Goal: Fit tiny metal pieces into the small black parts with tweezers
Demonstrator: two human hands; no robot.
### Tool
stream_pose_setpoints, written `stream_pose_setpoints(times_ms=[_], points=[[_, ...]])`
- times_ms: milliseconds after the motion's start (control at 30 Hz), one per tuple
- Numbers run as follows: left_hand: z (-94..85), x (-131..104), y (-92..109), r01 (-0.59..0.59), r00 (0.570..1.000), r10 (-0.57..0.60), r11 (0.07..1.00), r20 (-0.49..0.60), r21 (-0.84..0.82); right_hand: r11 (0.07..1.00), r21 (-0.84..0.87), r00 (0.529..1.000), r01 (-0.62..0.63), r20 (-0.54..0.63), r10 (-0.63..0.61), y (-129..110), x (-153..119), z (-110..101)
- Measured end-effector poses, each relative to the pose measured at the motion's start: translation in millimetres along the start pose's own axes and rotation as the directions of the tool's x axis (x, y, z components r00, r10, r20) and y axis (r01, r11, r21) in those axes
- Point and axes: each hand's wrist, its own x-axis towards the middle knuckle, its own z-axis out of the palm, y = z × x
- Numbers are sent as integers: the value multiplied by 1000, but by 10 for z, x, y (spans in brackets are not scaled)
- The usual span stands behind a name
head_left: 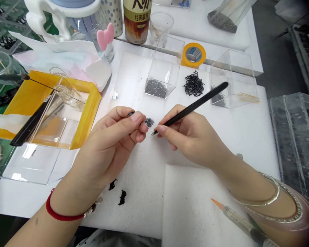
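My left hand (pixel 118 132) is closed in a pinch around a small dark part (pixel 131 113), mostly covered by the thumb and fingers. In my right hand (pixel 187 135) is a pair of black tweezers (pixel 195 104), held like a pen, with the fine tips pointing left toward the left fingertips. Between the hands, on the white foam sheet (pixel 146 164), lies a little heap of tiny shiny metal pieces (pixel 149 122). Two small black shaped parts, one of them a curved piece (pixel 122 197), rest below my left hand.
Behind the hands stand clear boxes of tiny pieces (pixel 156 88), a pile of black parts (pixel 194 84) and an orange tape roll (pixel 194 55). A yellow tray (pixel 94 106) with tools sits left. An orange-tipped syringe (pixel 237 218) lies near my right forearm. Bottle (pixel 137 20) and jug (pixel 84 20) stand at the back.
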Motion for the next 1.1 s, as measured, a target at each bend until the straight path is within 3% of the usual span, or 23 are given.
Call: stream_pose_setpoints(times_ms=[367,567,800,933,1100], points=[[12,-14,-2,21,999,-21,1000,39,5,996,-64,997,67,43,-65,39,-19,-16],[17,-4,11,2,1000,-2,1000,24,6,998,9,998,56,16,-56,25,-17,-20],[26,-6,-3,7,1000,-7,1000,8,18,994,-55,995,94,43,-92,46,-18,-5],[27,-11,1,5,1000,-6,999,27,36,997,-3,997,72,0,-72,34,-14,-5],[24,-7,-6,-12,999,10,999,38,39,997,8,996,80,29,-80,40,-8,-5]])
